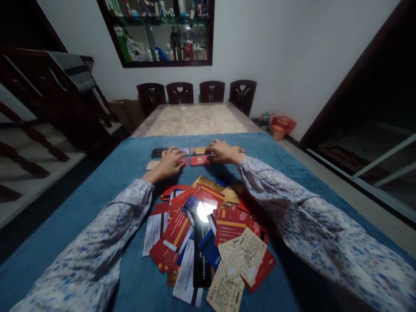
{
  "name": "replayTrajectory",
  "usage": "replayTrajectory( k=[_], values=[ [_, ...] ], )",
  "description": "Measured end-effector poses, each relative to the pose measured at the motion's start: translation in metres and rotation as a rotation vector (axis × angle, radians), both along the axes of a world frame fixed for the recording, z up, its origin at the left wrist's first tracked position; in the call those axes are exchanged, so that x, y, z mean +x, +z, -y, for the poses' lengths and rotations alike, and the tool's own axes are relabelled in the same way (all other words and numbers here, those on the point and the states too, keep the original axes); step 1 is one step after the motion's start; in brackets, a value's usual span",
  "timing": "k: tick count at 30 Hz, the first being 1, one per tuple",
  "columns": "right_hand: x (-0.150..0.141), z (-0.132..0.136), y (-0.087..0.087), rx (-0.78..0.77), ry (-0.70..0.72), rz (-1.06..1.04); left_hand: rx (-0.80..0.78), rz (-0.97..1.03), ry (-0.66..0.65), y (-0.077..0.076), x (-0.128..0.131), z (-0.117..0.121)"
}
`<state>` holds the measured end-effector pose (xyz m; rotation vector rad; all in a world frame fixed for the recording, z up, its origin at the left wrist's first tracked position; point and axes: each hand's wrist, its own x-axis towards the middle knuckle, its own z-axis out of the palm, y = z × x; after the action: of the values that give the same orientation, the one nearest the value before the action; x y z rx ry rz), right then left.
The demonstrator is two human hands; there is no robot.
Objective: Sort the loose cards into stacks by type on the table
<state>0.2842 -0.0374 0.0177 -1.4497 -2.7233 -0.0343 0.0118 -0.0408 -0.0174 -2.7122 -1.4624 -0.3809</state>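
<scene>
No word can be read with certainty. On the red plastic card with a yellow band [230,233], the short white lines seem to be numbered 1, 2 and 3, though the print is blurred. Small lettering, too fine to read, also stands on the long black card [202,260], the beige patterned card [252,255] and the white card with a black stripe [186,271].

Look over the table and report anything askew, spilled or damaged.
The near heap of cards is askew, overlapping at all angles, unlike the neat rows of cards by the hands. White glare hides part of the heap. No spill or damage shows on the blue cloth.
</scene>
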Motion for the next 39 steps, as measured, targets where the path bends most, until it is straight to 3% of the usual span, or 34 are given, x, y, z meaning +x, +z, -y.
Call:
replayTrajectory(
  k=[10,14,23,39],
  values=[
    [0.032,0.031,-0.011,0.018,-0.019,0.003,-0.002,0.002,-0.103,-0.01,0.023,0.015],
    [0.044,0.041,-0.019,0.02,0.003,-0.016,-0.007,0.001,-0.157,-0.008,0.037,0.021],
    [0.055,0.067,-0.03,-0.033,-0.108,0.042,-0.038,-0.015,-0.249,-0.002,0.074,0.043],
    [0.042,0.089,-0.029,-0.104,-0.23,0.107,-0.098,-0.17,-0.145,-0.006,0.127,0.065]
  ],
)
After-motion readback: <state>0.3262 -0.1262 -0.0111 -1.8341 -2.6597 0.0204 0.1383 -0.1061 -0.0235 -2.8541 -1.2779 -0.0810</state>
